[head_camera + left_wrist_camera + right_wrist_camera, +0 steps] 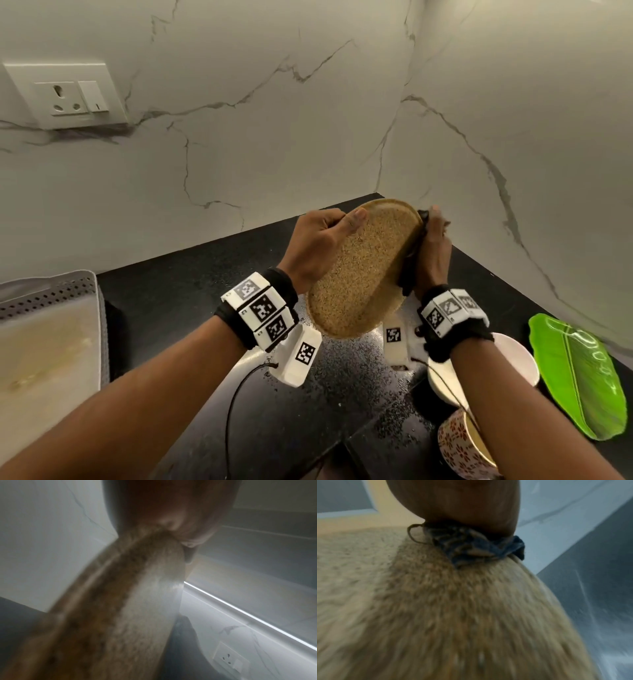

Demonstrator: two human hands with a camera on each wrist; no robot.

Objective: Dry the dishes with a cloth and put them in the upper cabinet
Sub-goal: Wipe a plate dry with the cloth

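A speckled tan oval plate (363, 270) is held tilted above the black counter, its face toward me. My left hand (320, 245) grips its upper left rim, thumb on the face. My right hand (433, 246) holds a dark cloth (412, 260) against the plate's right edge and back. In the left wrist view the plate (109, 615) runs blurred across the picture under the fingers (193, 531). In the right wrist view the plate (453, 608) fills the lower part, with the dark blue cloth (476, 547) bunched between it and my right hand (462, 504).
On the wet black counter (191, 291) to the right lie a green leaf-shaped plate (582, 373), a white bowl (513, 359) and a patterned red-and-white cup (459, 445). A grey perforated tray (51, 329) stands at the left. A wall socket (68, 96) sits on the marble wall.
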